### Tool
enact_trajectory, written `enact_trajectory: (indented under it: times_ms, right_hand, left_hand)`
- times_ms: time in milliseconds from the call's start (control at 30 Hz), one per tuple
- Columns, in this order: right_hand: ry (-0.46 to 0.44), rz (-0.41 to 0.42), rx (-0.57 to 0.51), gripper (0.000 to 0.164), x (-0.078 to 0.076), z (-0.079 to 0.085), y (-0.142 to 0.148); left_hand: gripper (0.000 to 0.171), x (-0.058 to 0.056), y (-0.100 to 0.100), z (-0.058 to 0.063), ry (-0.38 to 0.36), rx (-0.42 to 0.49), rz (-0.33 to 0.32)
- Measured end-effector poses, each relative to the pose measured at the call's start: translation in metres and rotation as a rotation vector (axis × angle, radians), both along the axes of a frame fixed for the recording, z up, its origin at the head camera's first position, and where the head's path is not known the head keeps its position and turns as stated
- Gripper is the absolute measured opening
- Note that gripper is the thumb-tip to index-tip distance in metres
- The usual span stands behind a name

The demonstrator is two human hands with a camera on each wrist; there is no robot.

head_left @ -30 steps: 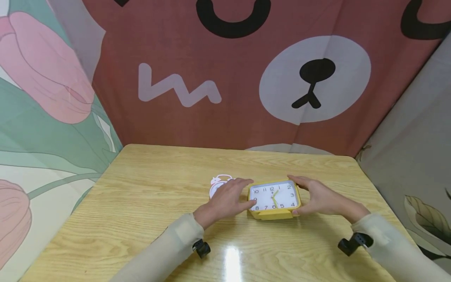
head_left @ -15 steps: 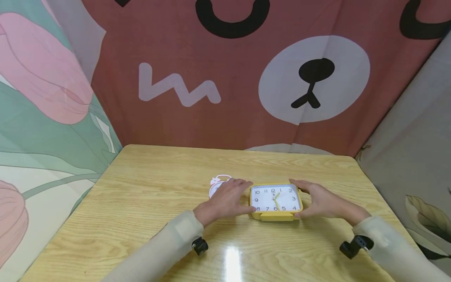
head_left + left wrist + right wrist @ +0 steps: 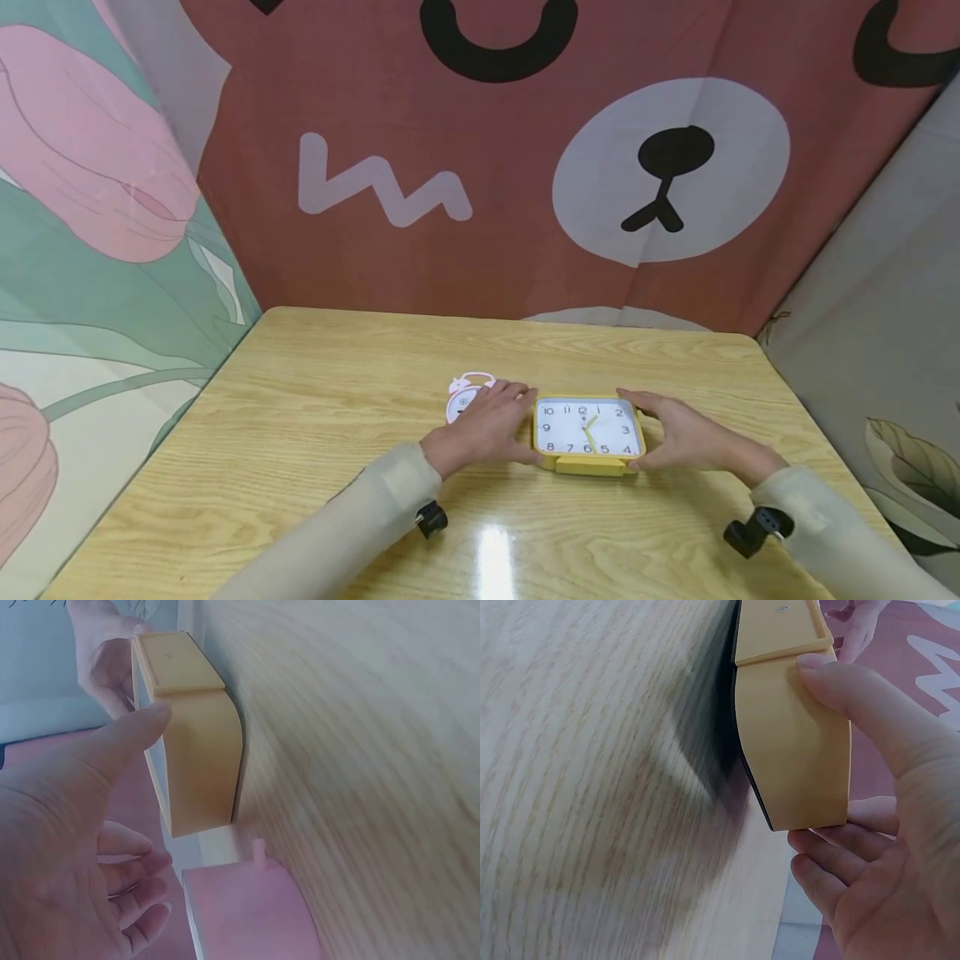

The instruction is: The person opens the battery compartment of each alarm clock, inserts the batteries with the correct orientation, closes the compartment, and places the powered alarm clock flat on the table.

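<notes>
A yellow rectangular alarm clock (image 3: 589,427) with a white dial faces up, its back against or close to the table. My right hand (image 3: 693,436) grips its right end, thumb at the lower corner and fingers at the upper one. At the left end is my left hand (image 3: 483,427); in the left wrist view its thumb (image 3: 146,724) touches the clock's side, while the other fingers are loosely bent and apart from it. A pink and white twin-bell alarm clock (image 3: 460,403) lies beyond the left hand, which partly hides it. Its pink side (image 3: 251,911) shows in the left wrist view.
The wooden table (image 3: 322,392) carries both clocks, with bare wood around them. A reddish-brown cloth (image 3: 495,258) with a cartoon bear hangs behind its back edge. Floral cloth (image 3: 97,208) hangs on the left, and a grey cloth (image 3: 877,317) on the right.
The yellow clock was slightly tilted and is now level, a little nearer to me and further right. My right hand moved with it; the left hand's fingers have shifted only slightly.
</notes>
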State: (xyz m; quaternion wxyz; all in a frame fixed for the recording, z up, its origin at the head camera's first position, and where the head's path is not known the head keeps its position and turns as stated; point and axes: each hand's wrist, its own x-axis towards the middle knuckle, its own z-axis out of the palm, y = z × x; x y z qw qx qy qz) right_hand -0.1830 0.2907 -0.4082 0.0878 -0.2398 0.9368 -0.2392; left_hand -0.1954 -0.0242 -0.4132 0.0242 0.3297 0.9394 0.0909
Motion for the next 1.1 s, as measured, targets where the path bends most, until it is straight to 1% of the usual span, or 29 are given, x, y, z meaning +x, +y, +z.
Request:
enact_trajectory:
  times_ms: [67, 267, 433, 700, 1100]
  right_hand:
    - [0.003, 0.004, 0.002, 0.113, 0.0, -0.002, 0.0]
    - [-0.001, 0.006, 0.01, 0.113, 0.001, -0.005, 0.001]
    - [0.004, 0.012, 0.008, 0.114, 0.001, -0.006, 0.001]
    - [0.0, 0.014, 0.013, 0.114, -0.005, -0.008, 0.002]
    - [-0.044, 0.024, -0.011, 0.114, -0.013, -0.008, 0.002]
  left_hand:
    - [0.103, 0.0, 0.002, 0.0, 0.012, -0.014, -0.009]
    - [0.099, 0.001, 0.007, 0.0, 0.039, -0.044, -0.025]
    - [0.097, 0.0, 0.009, 0.0, 0.024, -0.05, -0.023]
    - [0.096, -0.006, 0.01, -0.002, -0.026, -0.043, 0.002]
    - [0.094, -0.014, 0.01, -0.001, -0.035, -0.014, -0.001]
